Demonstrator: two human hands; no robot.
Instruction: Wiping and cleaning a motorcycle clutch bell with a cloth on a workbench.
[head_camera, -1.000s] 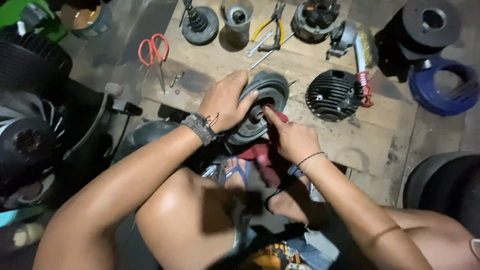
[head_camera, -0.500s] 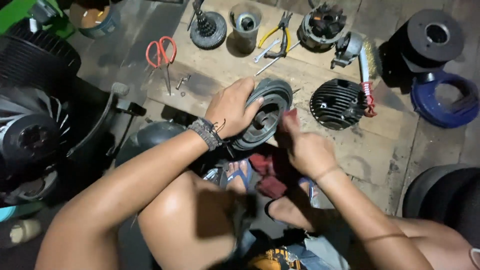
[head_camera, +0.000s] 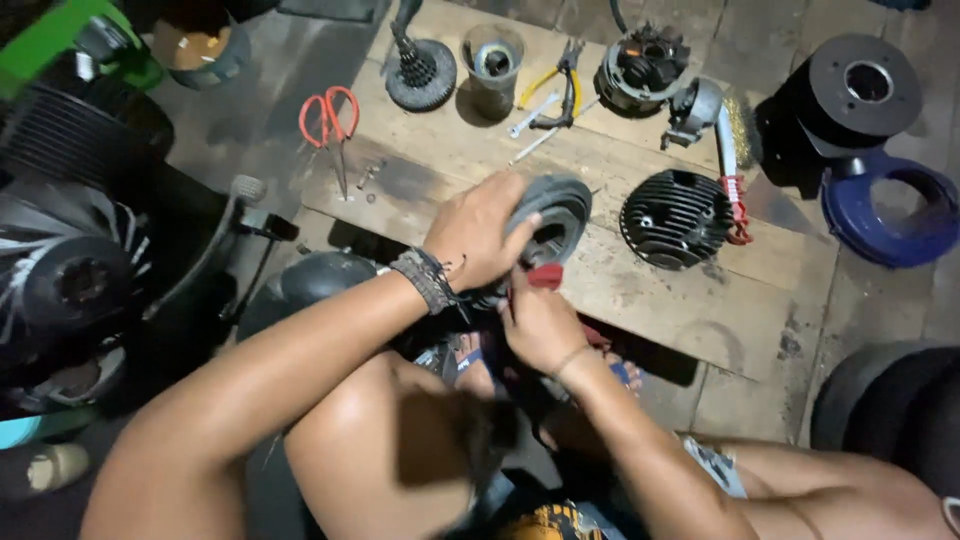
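Observation:
My left hand (head_camera: 480, 232) grips the near rim of a round dark grey metal part (head_camera: 556, 213) shaped like a ribbed drum, tilted on edge over a wooden board (head_camera: 640, 290). My right hand (head_camera: 540, 322) sits just below it, holding a small red-handled tool (head_camera: 545, 276) against the lower edge of the drum. A braided band is on my left wrist. My bare knees fill the lower frame.
On the board lie a finned black cylinder head (head_camera: 676, 217), a wire brush (head_camera: 733, 150), pliers (head_camera: 560, 75), a gear shaft (head_camera: 418, 68), a cup-shaped part (head_camera: 492, 60) and red scissors (head_camera: 328, 118). A blue ring (head_camera: 882, 212) and black disc (head_camera: 860, 90) sit right; fan housings left.
The drum has been tipped up further and drawn towards me. My right hand has dropped from its face to below its lower edge with the red tool.

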